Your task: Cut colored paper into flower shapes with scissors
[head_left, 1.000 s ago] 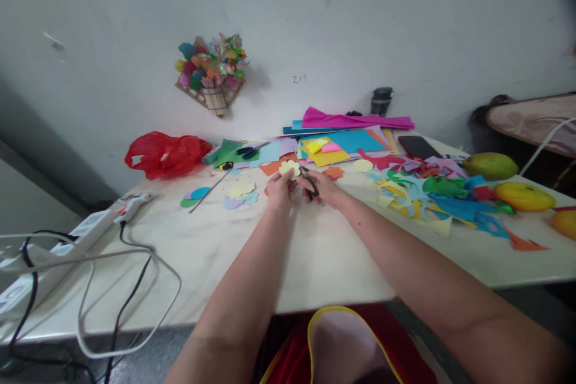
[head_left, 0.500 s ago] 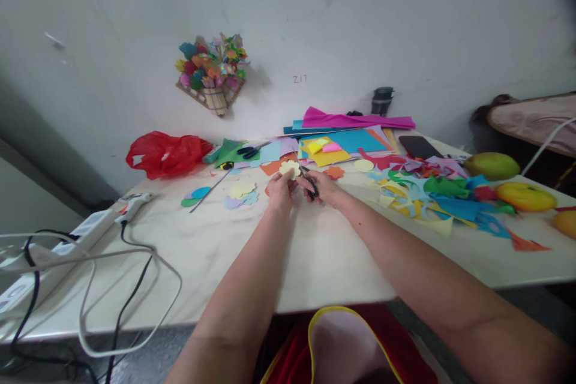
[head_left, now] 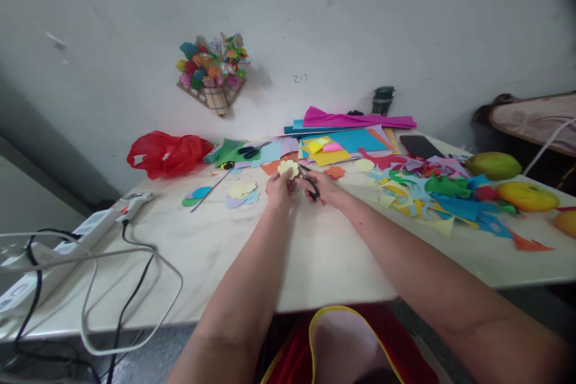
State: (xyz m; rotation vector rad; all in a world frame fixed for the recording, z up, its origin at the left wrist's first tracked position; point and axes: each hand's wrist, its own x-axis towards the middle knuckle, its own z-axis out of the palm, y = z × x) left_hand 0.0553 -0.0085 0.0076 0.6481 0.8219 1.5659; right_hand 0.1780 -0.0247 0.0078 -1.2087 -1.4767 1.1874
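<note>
Between the fingers of my left hand (head_left: 279, 189) is a pale yellow paper flower (head_left: 288, 168) with a scalloped edge. My right hand (head_left: 324, 186) is closed round the black handles of a pair of scissors (head_left: 312, 186); the blades point up and left, right beside the flower. Just right of the scissors lies an orange paper flower (head_left: 335, 173). More cut flowers, pale yellow (head_left: 243, 189) and blue-purple, rest on the table to the left of my hands. A pale yellow paper circle (head_left: 363, 165) sits farther right.
Paper scraps (head_left: 418, 192) and mangoes (head_left: 527, 197) cover the table's right side, near a phone (head_left: 420, 147). Coloured sheets (head_left: 351, 141) and a second pair of scissors (head_left: 252, 149) lie at the back. A red plastic bag (head_left: 167, 155) and a power strip (head_left: 90, 225) with cables are left.
The yellow flower has turned slightly and shifted a little up and left in my left hand. Both hands otherwise keep nearly the same place and grip.
</note>
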